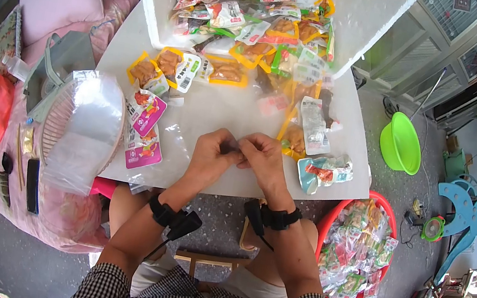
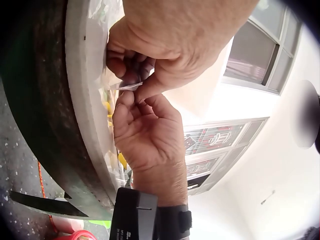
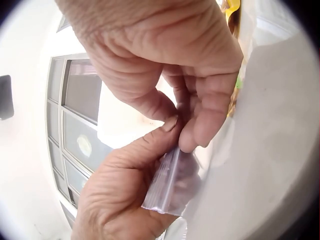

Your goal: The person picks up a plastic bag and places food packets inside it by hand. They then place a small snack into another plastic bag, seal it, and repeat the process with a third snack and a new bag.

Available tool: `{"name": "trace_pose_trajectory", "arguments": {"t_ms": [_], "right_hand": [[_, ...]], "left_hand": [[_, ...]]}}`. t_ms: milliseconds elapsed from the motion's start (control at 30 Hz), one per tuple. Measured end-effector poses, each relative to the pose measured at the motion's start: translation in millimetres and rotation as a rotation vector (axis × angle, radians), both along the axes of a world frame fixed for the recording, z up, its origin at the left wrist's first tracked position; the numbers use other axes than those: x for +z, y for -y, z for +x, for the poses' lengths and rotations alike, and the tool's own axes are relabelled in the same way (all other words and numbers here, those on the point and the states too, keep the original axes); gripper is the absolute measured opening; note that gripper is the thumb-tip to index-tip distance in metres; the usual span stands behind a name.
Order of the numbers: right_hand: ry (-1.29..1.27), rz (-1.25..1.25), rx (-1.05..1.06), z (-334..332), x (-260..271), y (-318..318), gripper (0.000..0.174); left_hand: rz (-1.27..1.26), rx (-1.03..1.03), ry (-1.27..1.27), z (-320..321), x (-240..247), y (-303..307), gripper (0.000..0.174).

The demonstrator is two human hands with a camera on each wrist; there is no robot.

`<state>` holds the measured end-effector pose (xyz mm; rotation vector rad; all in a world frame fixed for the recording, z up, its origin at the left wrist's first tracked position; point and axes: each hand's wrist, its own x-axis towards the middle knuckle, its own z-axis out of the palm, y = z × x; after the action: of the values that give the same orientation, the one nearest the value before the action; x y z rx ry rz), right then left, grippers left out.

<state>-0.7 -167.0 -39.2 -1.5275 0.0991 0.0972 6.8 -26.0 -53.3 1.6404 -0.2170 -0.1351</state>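
In the head view the left hand and right hand meet over the near edge of the counter, fingers curled. In the left wrist view both hands pinch a small clear bag by its edge. In the right wrist view the bag is transparent and lies against the left hand's fingers.

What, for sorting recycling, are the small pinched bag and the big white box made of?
The small bag looks like thin clear plastic film: see-through, glossy, creased. The white box seems expanded foam, probably polystyrene: thick matte walls, rough grainy rim.
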Motion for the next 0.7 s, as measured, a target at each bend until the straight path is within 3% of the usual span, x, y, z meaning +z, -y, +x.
{"name": "trace_pose_trajectory", "arguments": {"t_ms": [300,400,500,600,700], "right_hand": [[-0.091,0.137,0.065,-1,10,8,0.016],[-0.082,0.154,0.057,1,8,9,0.015],[-0.043,0.107,0.005,2,7,11,0.014],[-0.012,-0.086,-0.031,0,17,14,0.015],[-0.102,-0.223,0.078,-2,24,17,0.020]], "left_hand": [[-0.172,-0.102,-0.104,7,0,-9,0.011],[-0.262,-0.087,-0.296,7,12,-14,0.010],[-0.336,0.053,-0.215,8,5,-13,0.010],[0.237,0.332,0.362,4,13,-6,0.012],[0.478,0.309,0.669,1,18,-6,0.016]]}}
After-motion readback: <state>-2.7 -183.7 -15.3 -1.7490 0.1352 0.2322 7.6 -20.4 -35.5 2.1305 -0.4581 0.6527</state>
